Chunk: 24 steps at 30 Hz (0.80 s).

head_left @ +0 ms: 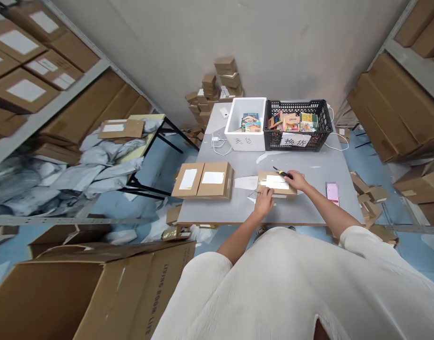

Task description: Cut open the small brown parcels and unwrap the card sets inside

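In front of me on the table a small cardboard box (pixel 262 175) lies flat, with a white label on its top. My left hand (pixel 264 202) grips the box at its near left edge, fingers bent over the top. A box cutter (pixel 282 173) with a black and yellow handle is closed in my right hand (pixel 296 181), above the right part of the box. Its blade points left and away from me. Left of the box, two labelled cartons (pixel 213 182) stand side by side.
A white foam bin (pixel 245 141) and a black crate (pixel 291 145), both with books, stand at the back of the table (pixel 252 163). A pink-screened phone (pixel 332 192) lies at right. Shelves of cartons flank both sides. A large open carton (pixel 131 293) is at lower left.
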Available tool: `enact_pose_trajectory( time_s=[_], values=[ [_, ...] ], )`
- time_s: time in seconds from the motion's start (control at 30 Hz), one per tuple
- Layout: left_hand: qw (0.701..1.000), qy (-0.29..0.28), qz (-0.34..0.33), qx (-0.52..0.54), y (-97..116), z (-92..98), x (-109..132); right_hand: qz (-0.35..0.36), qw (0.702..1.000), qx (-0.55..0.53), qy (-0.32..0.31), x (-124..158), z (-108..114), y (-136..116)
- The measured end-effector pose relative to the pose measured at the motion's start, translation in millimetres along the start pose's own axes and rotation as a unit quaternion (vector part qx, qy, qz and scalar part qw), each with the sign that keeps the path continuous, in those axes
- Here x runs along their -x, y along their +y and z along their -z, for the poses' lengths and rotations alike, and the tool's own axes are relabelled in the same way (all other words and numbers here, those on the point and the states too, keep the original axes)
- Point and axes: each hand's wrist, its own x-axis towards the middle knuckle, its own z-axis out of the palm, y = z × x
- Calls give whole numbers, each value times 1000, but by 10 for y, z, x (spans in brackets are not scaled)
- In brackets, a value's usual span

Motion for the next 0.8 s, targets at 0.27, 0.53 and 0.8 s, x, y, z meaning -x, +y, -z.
enact_pose_trajectory(
  time_s=[0.27,0.53,0.8],
  values=[
    [999,24,-11,28,-83,-34,-322,-71,993,-86,31,449,-63,200],
    [999,20,46,13,71,73,-785,-88,949,-302,9,815,-318,292],
    [995,-26,91,19,666,-63,-901,-139,935,-314,87,957,-193,507]
  ],
)
